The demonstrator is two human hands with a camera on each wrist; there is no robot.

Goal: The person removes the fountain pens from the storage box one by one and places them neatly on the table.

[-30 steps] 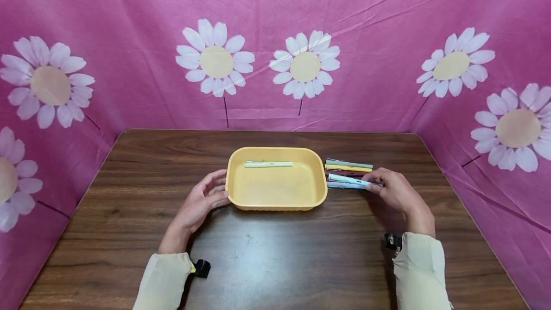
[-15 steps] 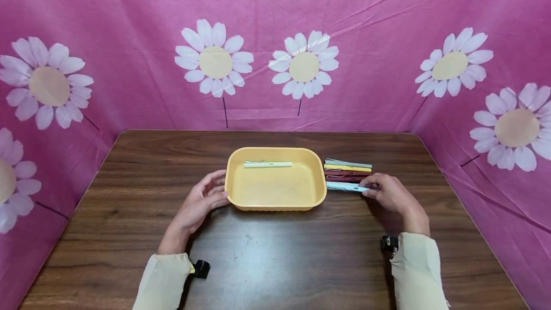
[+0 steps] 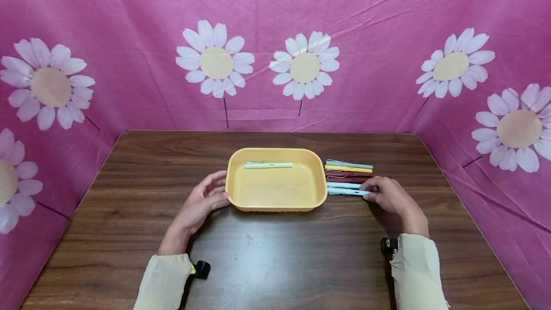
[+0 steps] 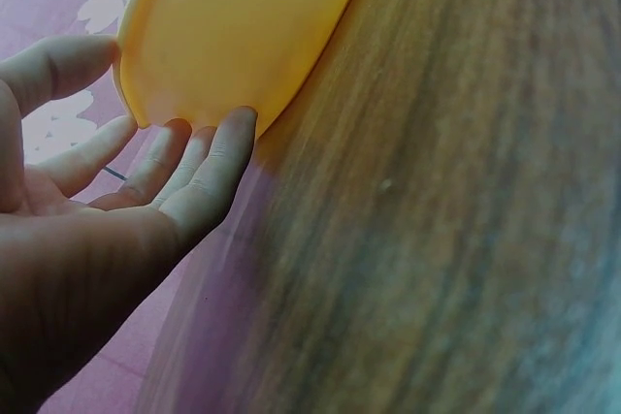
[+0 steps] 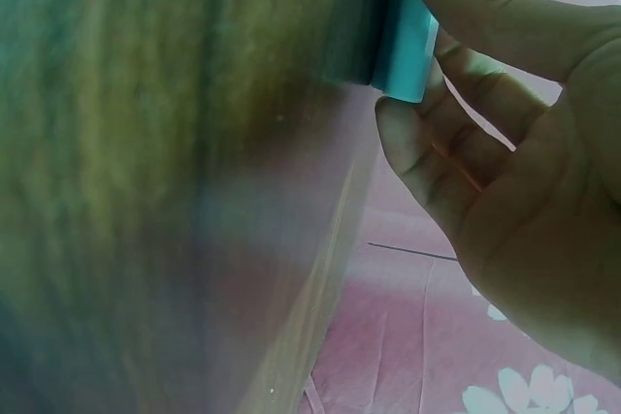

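Note:
A yellow plastic tray stands mid-table, with a pale green pen lying near its back wall. My left hand rests its fingertips against the tray's left end. In the left wrist view, several fingertips touch the yellow wall, the fingers loosely spread. To the tray's right, my right hand pinches the right end of the front light blue pen. The right wrist view shows the thumb on this pen, a finger at its end. Another light blue pen lies just behind it.
Behind the light blue pens lie dark red pens, a yellow pen and a grey-green pen, side by side close to the tray's right wall. Pink flowered cloth surrounds the table's back and sides.
My right hand has shifted the front light blue pen toward the table's front, uncovering the dark red pens and opening a small gap beside the other light blue pen. The left hand stays at the tray.

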